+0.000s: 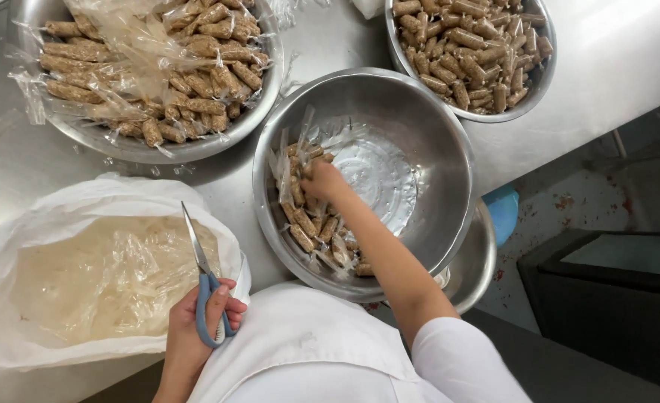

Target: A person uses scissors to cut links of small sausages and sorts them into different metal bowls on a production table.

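Observation:
My left hand (199, 321) grips blue-handled scissors (201, 272), blades closed and pointing up over a white plastic bag (16, 246). My right hand (322, 181) reaches into the middle steel bowl (434, 149) and closes its fingers on wrapped brown rolls (304, 216) lying along the bowl's left side in clear plastic. The rest of that bowl's bottom is bare metal.
A steel bowl (121, 145) at the top left holds many brown rolls in loose clear wrap. Another steel bowl (527, 101) at the top right is full of trimmed rolls. The white bag holds clear plastic scraps. A further bowl (479, 261) sits under the middle one. The steel table's edge runs diagonally at right, floor beyond.

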